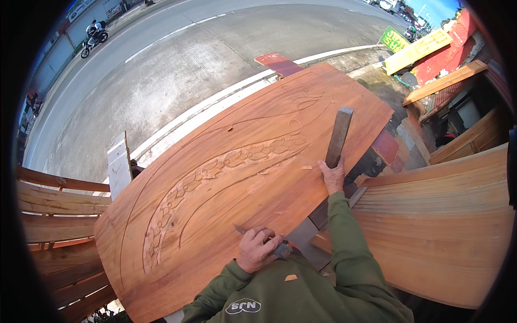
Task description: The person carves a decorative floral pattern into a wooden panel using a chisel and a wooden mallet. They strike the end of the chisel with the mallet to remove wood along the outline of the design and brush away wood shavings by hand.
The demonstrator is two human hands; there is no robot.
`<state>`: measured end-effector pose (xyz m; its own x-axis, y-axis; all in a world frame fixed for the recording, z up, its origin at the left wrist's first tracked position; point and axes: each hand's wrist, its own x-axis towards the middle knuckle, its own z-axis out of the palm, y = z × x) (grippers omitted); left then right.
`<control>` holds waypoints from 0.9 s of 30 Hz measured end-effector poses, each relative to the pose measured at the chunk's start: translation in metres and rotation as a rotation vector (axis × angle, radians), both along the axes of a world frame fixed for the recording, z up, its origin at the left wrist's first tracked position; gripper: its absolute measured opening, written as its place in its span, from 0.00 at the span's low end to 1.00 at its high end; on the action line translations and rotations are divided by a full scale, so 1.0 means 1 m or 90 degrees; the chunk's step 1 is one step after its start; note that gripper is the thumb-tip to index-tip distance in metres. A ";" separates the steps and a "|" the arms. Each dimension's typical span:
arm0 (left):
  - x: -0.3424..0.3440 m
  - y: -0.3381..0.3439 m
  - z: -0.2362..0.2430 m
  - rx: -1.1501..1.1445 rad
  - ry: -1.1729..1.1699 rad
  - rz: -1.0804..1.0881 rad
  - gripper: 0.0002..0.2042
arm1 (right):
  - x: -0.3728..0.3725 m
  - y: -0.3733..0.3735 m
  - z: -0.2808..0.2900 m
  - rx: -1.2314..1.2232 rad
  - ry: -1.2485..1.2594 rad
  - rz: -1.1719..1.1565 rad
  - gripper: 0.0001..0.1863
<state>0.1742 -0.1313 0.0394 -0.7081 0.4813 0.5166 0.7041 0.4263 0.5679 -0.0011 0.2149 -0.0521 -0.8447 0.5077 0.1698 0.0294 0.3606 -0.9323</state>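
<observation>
A large reddish-brown wooden panel [231, 202] lies in front of me, with a curved band of leaf carving [207, 169] and outlined scrolls cut into it. My left hand [257, 250] is closed around a chisel [239, 230], near the panel's close edge. The chisel's thin blade points up and left over uncarved wood; I cannot tell whether its tip touches. My right hand [333, 176] grips the lower end of a thick, dark, square-ended wooden bar [340, 134], held up over the panel's right side. A few wood chips [307, 167] lie on the panel.
Stacked boards [59, 210] stand at left, and a broad wooden panel [431, 220] lies at right. Beyond the work runs a curb [199, 111] and a road [188, 59] with a motorcycle rider [95, 36]. A yellow board [417, 52] leans at the far right.
</observation>
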 end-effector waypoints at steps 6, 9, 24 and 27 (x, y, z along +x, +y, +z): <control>0.010 -0.004 0.001 0.000 -0.032 0.146 0.21 | 0.044 -0.019 0.032 -0.271 0.050 0.046 0.24; 0.013 -0.007 -0.024 -0.002 -0.008 0.175 0.22 | 0.115 -0.026 0.038 -0.245 0.095 0.041 0.25; -0.025 0.052 -0.034 -0.024 0.009 -0.168 0.20 | 0.308 -0.048 -0.012 -0.378 -0.044 0.050 0.34; -0.044 0.066 -0.031 -0.034 0.016 -0.223 0.22 | 0.309 -0.050 -0.007 -0.361 -0.064 0.028 0.33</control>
<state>0.1302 -0.0657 0.0082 -0.4833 0.7195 0.4988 0.8261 0.1860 0.5320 0.3080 0.1651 -0.0590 -0.8647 0.4604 -0.2010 0.1245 -0.1912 -0.9736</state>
